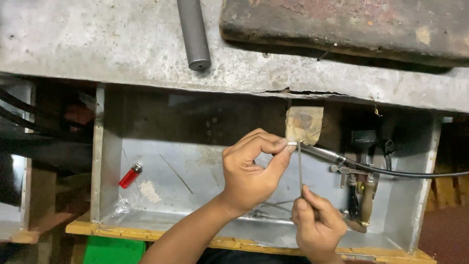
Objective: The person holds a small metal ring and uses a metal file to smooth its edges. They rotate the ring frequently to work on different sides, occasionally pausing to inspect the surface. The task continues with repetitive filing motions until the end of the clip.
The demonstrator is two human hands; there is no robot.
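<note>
Left hand [249, 171] pinching a small pale piece [291, 143], perhaps metal, against the wooden peg [304, 125] at twelve o'clock, right hand [316, 226] clenched on a thin file [300, 168]: keep strokes short.

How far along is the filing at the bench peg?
Done: nothing I can confirm; the small piece is too small to show any shaping. In hand: the left hand pinches it against the wooden bench peg, while the right hand holds a thin file upright against it. Left: cannot judge. The red lighter lies untouched in the metal tray.
</note>
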